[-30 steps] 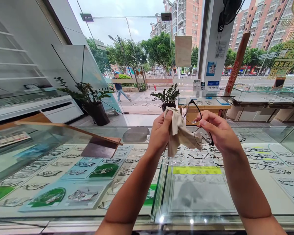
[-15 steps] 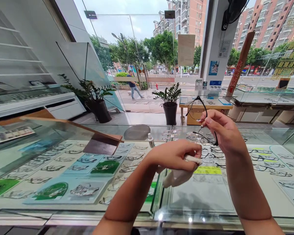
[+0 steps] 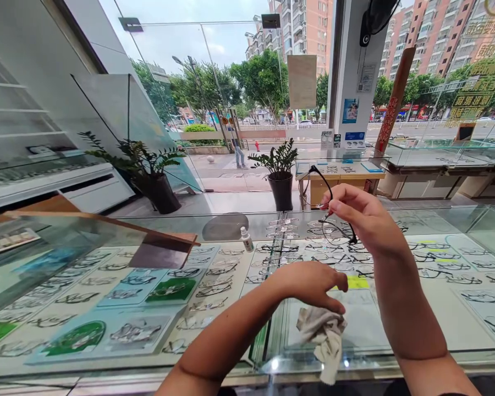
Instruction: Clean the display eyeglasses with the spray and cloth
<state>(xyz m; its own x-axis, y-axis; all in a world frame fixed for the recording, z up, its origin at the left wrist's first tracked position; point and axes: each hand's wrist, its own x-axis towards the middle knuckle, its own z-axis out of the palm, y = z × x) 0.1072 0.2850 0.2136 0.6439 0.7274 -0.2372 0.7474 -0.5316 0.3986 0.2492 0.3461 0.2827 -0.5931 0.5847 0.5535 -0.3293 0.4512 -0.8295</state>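
Up on the right, my right hand [image 3: 357, 217] pinches a pair of black-framed eyeglasses [image 3: 322, 220] near the bridge, with the lenses held one above the other over the counter. My left hand [image 3: 319, 286] is open, thumb and fingers apart, with nothing in it. Just beneath it a crumpled greyish-white cloth [image 3: 324, 335] appears on or just above the glass top; whether it touches the glass I cannot tell. A small white spray bottle [image 3: 246, 240] stands on the counter beyond my left forearm.
Under the glass counter [image 3: 280, 360] lie rows of eyeglass frames [image 3: 214, 289]. At the left a wood-edged mirror or panel [image 3: 165, 250] leans over the counter. Potted plants [image 3: 281, 190] stand by the glass front, near a wooden display table [image 3: 338, 179].
My left hand has let go of the cloth, which is now lower, below the fingers. My right hand still holds the eyeglasses. The view has shifted slightly; the person outside has walked right.
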